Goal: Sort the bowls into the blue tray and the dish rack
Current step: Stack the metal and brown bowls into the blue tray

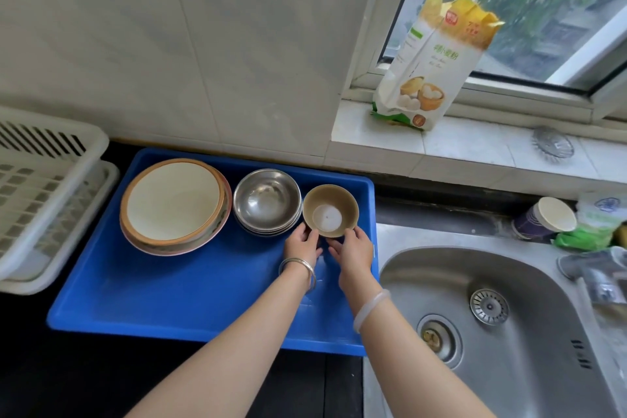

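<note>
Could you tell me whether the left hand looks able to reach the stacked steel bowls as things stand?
Probably yes: the left hand sits beside the steel bowls in the blue tray, nothing between them, though it must first release the tan bowl.

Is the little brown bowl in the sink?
No, the little brown bowl sits in the blue tray, held by the left hand and right hand.

Across the far strip of the blue tray (169, 292), the large bowl stack (173, 205), the steel bowls (267, 202) and the tan bowl (330, 210) are standing close side by side. The tray's near-left floor is lying open. The dish rack (51, 159) is blocking its left side, the tiled wall (237, 61) its far side.
</note>
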Demonstrator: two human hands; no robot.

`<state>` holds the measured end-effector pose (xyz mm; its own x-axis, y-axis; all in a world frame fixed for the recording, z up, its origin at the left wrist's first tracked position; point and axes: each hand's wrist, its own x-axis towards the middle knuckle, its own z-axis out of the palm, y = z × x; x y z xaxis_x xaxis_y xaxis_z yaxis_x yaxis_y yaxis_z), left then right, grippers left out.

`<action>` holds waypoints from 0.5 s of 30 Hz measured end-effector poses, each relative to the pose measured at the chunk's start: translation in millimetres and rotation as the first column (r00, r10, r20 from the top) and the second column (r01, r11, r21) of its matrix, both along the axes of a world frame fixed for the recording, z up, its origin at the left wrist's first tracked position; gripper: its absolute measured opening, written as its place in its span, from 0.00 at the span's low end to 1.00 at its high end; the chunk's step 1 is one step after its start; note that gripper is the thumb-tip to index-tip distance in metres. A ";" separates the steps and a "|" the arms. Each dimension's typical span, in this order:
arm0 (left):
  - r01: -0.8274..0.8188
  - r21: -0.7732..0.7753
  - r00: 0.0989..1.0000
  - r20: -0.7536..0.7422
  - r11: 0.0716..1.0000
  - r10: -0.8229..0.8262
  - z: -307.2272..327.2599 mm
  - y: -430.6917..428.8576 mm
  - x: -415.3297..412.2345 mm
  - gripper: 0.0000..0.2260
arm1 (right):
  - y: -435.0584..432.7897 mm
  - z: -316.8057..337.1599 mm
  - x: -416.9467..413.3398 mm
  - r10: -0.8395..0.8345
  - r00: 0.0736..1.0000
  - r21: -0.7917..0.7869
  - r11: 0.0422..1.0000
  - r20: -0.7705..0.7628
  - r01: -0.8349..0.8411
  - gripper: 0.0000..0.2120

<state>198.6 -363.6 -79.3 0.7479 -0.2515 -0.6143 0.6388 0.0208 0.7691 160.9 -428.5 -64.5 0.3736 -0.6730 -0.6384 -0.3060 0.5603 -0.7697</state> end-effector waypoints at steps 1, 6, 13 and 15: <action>0.005 0.005 1.000 0.003 1.000 -0.005 -0.2 -0.7 0.8 0.14 | -1.0 0.6 0.4 0.005 1.000 -0.001 1.000 0.011 -0.005 0.13; 0.021 0.017 1.000 0.012 1.000 -0.022 -0.3 -3.1 2.6 0.13 | -5.1 3.0 1.0 0.061 0.998 -0.004 0.998 0.020 -0.061 0.11; 0.160 0.153 0.978 0.110 0.975 -0.178 5.0 10.9 -3.3 0.15 | -5.5 7.9 -6.6 0.158 0.986 0.013 0.987 -0.048 -0.158 0.08; 0.213 0.235 0.960 0.132 0.948 -0.248 10.2 22.8 -7.9 0.18 | -0.9 11.5 -15.7 0.189 0.978 -0.010 0.982 -0.090 -0.191 0.10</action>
